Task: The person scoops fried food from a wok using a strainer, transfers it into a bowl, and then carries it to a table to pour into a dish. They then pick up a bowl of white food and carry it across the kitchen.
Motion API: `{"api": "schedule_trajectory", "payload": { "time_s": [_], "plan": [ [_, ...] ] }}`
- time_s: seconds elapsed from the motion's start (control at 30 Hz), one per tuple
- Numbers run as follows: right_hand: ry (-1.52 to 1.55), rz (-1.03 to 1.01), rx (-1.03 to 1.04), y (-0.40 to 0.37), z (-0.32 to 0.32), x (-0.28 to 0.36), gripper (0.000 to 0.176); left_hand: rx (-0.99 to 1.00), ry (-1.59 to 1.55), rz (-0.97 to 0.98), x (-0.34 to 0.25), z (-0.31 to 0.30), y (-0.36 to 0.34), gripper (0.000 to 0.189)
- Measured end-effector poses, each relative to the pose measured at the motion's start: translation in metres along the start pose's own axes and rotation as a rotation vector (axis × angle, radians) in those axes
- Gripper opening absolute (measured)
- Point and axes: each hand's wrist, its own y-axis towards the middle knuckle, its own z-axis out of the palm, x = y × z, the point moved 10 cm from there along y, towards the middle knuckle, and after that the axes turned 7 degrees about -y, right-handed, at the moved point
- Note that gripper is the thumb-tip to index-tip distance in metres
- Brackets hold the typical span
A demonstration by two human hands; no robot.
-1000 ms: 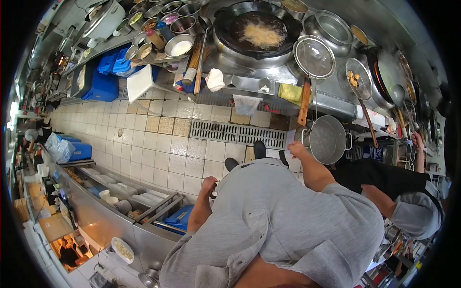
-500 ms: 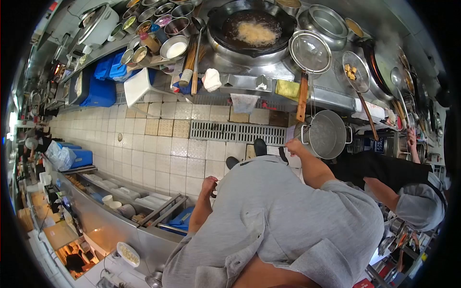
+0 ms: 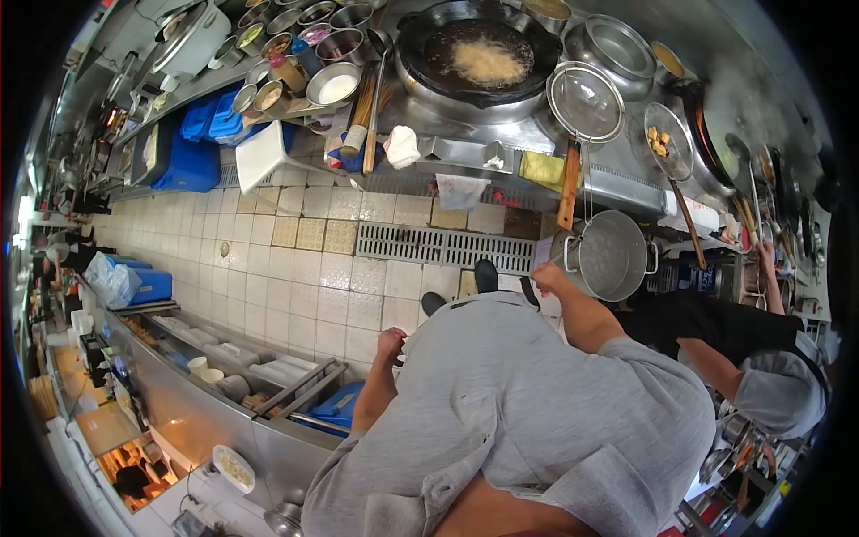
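Observation:
My left hand (image 3: 391,345) hangs beside my left hip, its fingers curled in; what they hold, if anything, is hidden. At my right hip, my right hand (image 3: 548,279) is closed, close to a dark strap (image 3: 529,289) at my waist. Whatever may be inside its fingers does not show clearly. Right beside that hand stands a large two-handled metal pot (image 3: 612,256) with greyish contents. Ahead on the range, pale food (image 3: 490,63) fries in bubbling dark oil in a black wok (image 3: 419,82).
A wire strainer (image 3: 586,102) with a wooden handle hangs over the range edge. Another strainer (image 3: 669,143) holds fried cubes. Metal bowls (image 3: 340,46) crowd the left counter, above a white stool (image 3: 262,154). A co-worker (image 3: 777,385) stands at right, one hand on a ladle. A steel counter (image 3: 192,394) runs behind left.
My view has tilted slightly, so the range and wok sit a little further right and lower. Both my hands stay nearly where they were, and the food is still bubbling.

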Motion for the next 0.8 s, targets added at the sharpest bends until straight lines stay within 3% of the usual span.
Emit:
{"api": "schedule_trajectory", "payload": {
  "time_s": [0.2, 0.27, 0.4, 0.6, 0.7, 0.8],
  "plan": [
    [-0.077, -0.090, 0.048, 0.037, 0.010, -0.008, 0.016, -0.001, -0.020, 0.052, -0.003, 0.003, 0.000, 0.020],
    [-0.104, -0.055, 0.056, 0.046, 0.014, -0.012, 0.016, 0.022, -0.083, -0.013, -0.013, 0.006, -0.014, 0.019],
    [-0.075, -0.031, 0.045, 0.029, 0.012, 0.001, 0.018, 0.004, -0.110, -0.095, -0.012, 0.009, -0.017, 0.019],
    [-0.235, -0.064, 0.133, 0.032, 0.023, 0.003, 0.018, -0.011, 0.000, -0.025, -0.016, 0.010, -0.021, 0.017],
    [-0.214, -0.070, 0.079, 0.024, 0.017, 0.008, 0.015, 0.000, 0.009, -0.021, -0.013, 0.011, -0.020, 0.018],
    [-0.331, -0.169, 0.146, 0.027, 0.024, 0.009, 0.018, -0.015, -0.076, -0.111, -0.005, 0.012, -0.022, 0.020]
  ]
}}
